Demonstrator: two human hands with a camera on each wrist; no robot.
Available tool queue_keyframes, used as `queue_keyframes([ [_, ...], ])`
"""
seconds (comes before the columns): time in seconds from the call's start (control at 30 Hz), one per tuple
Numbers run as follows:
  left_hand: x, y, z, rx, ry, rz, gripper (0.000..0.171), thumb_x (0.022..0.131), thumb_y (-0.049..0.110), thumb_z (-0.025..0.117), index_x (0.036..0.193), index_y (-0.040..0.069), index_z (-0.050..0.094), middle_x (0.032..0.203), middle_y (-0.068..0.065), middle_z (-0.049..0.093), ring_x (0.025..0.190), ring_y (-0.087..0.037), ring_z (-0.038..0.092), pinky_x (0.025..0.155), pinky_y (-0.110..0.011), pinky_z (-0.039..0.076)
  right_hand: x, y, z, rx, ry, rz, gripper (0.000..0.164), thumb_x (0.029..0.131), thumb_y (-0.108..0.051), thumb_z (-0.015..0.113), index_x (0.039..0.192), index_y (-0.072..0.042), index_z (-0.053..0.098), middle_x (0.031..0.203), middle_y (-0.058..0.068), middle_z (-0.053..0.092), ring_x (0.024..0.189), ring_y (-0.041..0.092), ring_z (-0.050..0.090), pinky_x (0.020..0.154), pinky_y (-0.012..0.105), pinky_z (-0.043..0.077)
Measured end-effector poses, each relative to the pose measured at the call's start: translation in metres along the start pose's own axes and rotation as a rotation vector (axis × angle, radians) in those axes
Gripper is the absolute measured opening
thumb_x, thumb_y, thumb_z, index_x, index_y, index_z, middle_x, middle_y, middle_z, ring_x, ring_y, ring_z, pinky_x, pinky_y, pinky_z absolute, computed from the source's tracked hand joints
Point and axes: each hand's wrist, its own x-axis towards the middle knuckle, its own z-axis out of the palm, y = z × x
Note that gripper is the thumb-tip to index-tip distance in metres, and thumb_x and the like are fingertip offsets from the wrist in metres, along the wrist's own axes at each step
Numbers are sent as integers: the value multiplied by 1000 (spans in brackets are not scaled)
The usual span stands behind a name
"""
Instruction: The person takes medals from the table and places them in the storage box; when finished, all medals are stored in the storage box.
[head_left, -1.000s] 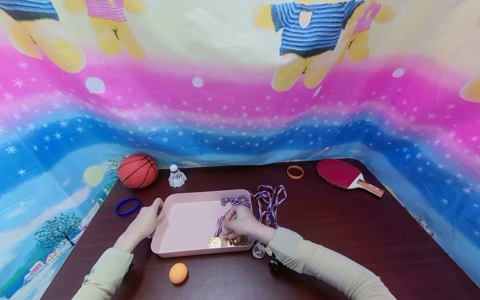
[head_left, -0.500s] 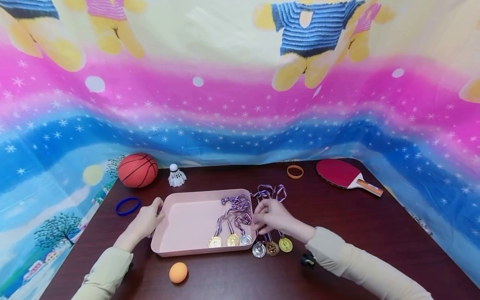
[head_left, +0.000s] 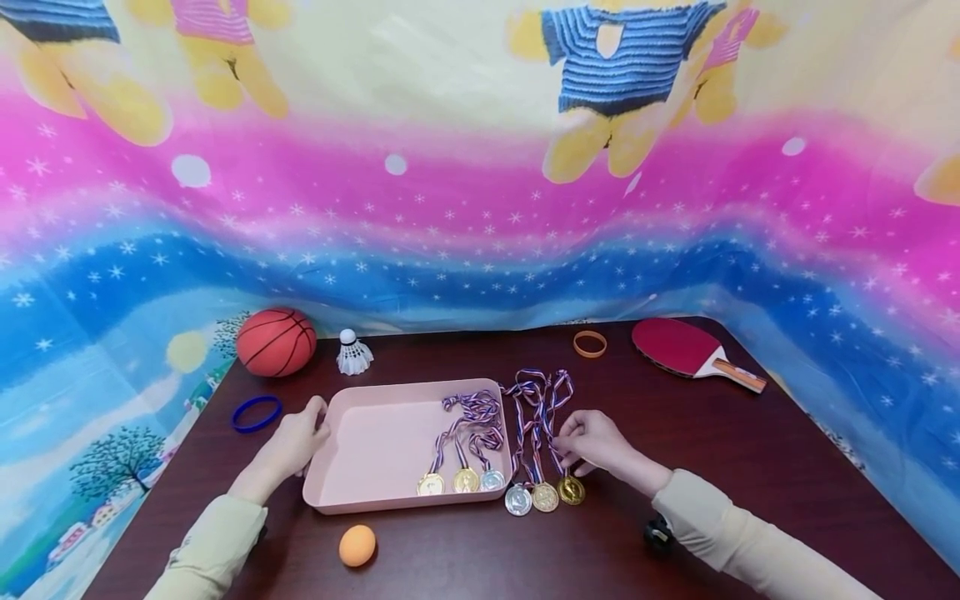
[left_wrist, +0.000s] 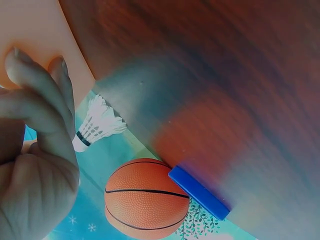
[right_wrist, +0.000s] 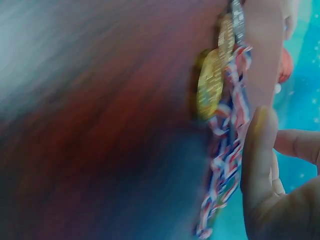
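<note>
My left hand [head_left: 302, 437] grips the left wall of the pink tray [head_left: 375, 446], fingers curled at its rim. Three medals with striped ribbons lie in the tray's right part: a gold medal [head_left: 431, 484], another gold medal [head_left: 466, 480] and a silver medal [head_left: 492, 480]. On the table beside the tray lie a silver medal [head_left: 517, 500], a bronze-gold medal [head_left: 545, 497] and a gold medal [head_left: 572, 490]; their ribbons [head_left: 537, 417] stretch toward the back. My right hand [head_left: 596, 442] hovers beside the rightmost ribbon, its fingers loosely bent and holding nothing.
A basketball [head_left: 276, 342], a shuttlecock [head_left: 353, 352] and a blue wristband [head_left: 257, 414] are at the left. An orange ball [head_left: 357, 546] sits in front of the tray. Farther back right lie an orange wristband [head_left: 590, 345] and a table tennis paddle [head_left: 678, 347].
My right hand has moved rightward from above the medals in the tray, across the tray's right wall, to the right side of the medals on the table. The left hand has stayed put.
</note>
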Motion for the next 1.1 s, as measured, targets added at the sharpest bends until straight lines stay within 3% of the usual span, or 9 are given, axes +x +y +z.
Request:
queue_keyframes([
  [0.13, -1, 0, 1, 1, 6, -1, 19, 95, 8, 44, 111, 2, 37, 55, -6, 47, 33, -15, 45, 35, -28, 42, 0, 10, -3, -68, 43, 26, 10, 83, -6, 66, 81, -1, 57, 68, 6, 67, 55, 13, 64, 45, 30, 54],
  [0.33, -2, 1, 0, 6, 6, -2, 18, 95, 8, 44, 111, 2, 37, 56, -6, 47, 33, -14, 45, 35, -28, 42, -3, 15, -4, -94, 25, 62, 13, 81, -10, 69, 82, -1, 59, 68, 3, 66, 58, 14, 63, 46, 30, 54],
  [0.6, -3, 2, -1, 2, 6, -9, 19, 95, 8, 44, 112, 2, 36, 55, -6, 47, 33, -14, 45, 35, -28, 42, -5, 11, 2, -176, 10, 49, 13, 79, -12, 72, 78, -3, 63, 62, 1, 63, 54, 12, 61, 45, 31, 53],
  [0.8, -2, 2, 0, 1, 4, -15, 19, 95, 8, 44, 111, 2, 36, 57, -6, 47, 33, -14, 45, 35, -29, 42, -4, 12, 6, -251, 44, 29, 11, 77, -11, 74, 73, -6, 65, 57, 0, 59, 50, 11, 57, 42, 30, 51],
  [1.1, -2, 2, 0, -2, 2, -14, 19, 95, 8, 44, 111, 2, 36, 57, -6, 47, 33, -14, 45, 35, -29, 42, -2, 13, 11, -271, 73, 35, 13, 74, -8, 77, 72, -8, 64, 57, 0, 57, 49, 13, 56, 40, 30, 50],
])
